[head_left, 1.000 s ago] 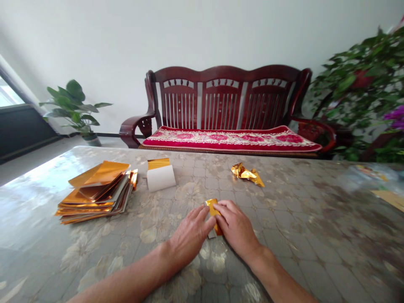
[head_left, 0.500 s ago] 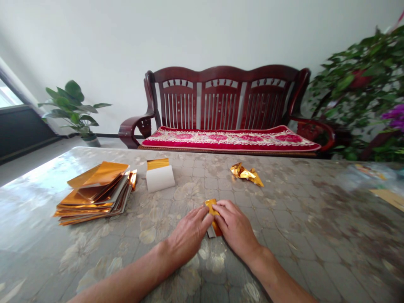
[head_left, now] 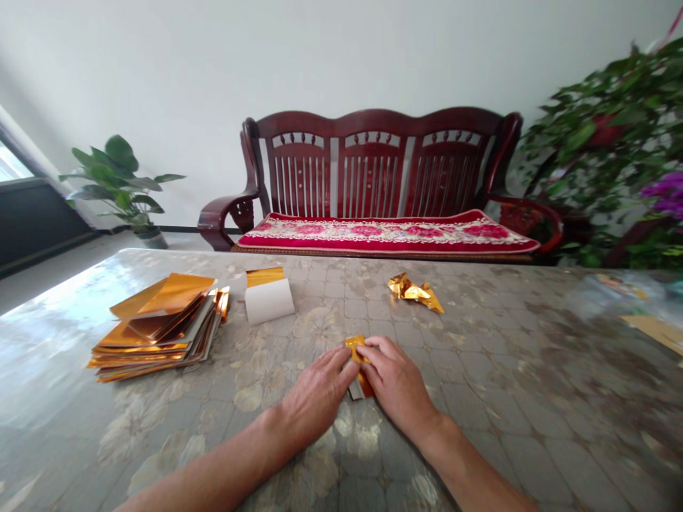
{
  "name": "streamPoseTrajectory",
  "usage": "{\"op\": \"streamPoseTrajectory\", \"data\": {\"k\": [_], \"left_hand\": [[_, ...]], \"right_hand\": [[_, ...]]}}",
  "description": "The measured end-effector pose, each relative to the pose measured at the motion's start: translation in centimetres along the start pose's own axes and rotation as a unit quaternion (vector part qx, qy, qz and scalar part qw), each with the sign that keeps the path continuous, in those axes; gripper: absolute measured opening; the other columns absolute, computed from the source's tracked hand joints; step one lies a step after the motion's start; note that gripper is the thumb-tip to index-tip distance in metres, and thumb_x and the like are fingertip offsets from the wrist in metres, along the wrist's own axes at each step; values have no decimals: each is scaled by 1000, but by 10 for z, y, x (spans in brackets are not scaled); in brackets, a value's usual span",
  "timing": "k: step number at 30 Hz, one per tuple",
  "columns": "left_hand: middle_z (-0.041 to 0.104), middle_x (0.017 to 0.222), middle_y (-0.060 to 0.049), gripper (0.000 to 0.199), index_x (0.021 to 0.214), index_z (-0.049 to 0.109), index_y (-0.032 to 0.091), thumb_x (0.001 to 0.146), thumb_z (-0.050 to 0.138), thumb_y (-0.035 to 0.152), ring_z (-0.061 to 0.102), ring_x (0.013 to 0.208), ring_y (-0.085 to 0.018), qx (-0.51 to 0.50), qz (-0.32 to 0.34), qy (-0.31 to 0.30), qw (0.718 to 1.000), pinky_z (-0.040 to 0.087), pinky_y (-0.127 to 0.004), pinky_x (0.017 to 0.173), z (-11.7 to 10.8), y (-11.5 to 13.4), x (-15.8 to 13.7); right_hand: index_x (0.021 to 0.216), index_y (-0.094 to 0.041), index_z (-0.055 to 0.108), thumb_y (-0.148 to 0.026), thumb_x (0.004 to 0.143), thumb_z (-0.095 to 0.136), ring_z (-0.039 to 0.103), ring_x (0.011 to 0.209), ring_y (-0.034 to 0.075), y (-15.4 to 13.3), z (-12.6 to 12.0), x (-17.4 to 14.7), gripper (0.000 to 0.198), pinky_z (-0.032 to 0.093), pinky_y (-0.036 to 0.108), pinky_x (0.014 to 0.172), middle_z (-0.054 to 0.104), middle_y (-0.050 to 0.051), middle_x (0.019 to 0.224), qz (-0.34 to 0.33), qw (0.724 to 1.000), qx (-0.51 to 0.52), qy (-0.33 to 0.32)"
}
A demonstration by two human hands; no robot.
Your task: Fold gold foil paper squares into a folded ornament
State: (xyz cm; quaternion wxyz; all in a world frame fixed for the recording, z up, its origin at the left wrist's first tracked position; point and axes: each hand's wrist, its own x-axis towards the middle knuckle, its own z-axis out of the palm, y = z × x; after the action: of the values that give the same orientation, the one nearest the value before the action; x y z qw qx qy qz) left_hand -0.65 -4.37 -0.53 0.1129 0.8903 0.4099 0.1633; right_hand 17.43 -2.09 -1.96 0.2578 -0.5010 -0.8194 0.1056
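Note:
A small folded piece of gold foil paper (head_left: 356,343) lies on the table between my hands, with a grey-white strip showing at its near end. My left hand (head_left: 323,387) presses on its left side, fingers together. From the right, my right hand (head_left: 398,380) has its thumb and fingers closed on the same paper. Parts of the paper are hidden under the fingers. Beyond the hands sits a crumpled or folded gold foil piece (head_left: 416,291). A curled sheet (head_left: 269,300), white side up with a gold edge, rests further left.
A stack of gold foil sheets (head_left: 154,327) stands on the left of the patterned table (head_left: 480,441). Clear plastic packaging (head_left: 619,295) and a brown card piece (head_left: 654,332) lie at the right. Behind the table is a wooden bench (head_left: 368,163), with plants at both sides.
The whole view has shifted very slightly. Both hands stay on the folded foil paper in nearly the same pose.

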Motion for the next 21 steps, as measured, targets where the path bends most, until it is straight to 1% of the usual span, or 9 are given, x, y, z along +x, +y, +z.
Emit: {"op": "streamPoseTrajectory", "data": {"k": [9,12,16,19,21], "left_hand": [[59,122,-6,30,117,52,22,93,46,6,54,120,-19,23,3,0,1000,44,-33,106,-2,0,2],[61,119,-7,26,115,53,19,94,45,7,54,120,-19,49,4,-8,999,42,-35,108,-3,2,2],[60,122,-9,25,114,54,18,94,44,6,54,121,-21,84,5,-20,996,40,-37,109,-2,5,3],[61,122,-9,23,112,55,18,94,46,9,54,118,-22,92,7,-24,995,41,-37,107,-3,5,3],[60,122,-8,24,115,54,20,95,47,11,54,116,-22,94,11,-26,995,41,-38,107,-4,5,3]], "right_hand": [[108,-21,69,-19,94,53,60,103,21,-3,0,0,21,50,32,90,63,8,111,2,1000,-16,-3],[105,-21,69,-19,95,51,60,101,20,-4,1,0,21,50,31,88,62,7,108,2,1000,-23,-4],[104,-20,69,-18,96,50,59,100,20,-4,0,0,20,49,31,88,61,7,107,2,1000,-21,-7],[104,-21,69,-17,96,50,59,100,20,-1,0,0,21,49,30,88,61,7,106,0,1000,-11,-12],[107,-22,68,-16,96,49,59,99,19,1,-1,1,23,49,29,88,61,6,106,-3,1000,-2,-15]]}}
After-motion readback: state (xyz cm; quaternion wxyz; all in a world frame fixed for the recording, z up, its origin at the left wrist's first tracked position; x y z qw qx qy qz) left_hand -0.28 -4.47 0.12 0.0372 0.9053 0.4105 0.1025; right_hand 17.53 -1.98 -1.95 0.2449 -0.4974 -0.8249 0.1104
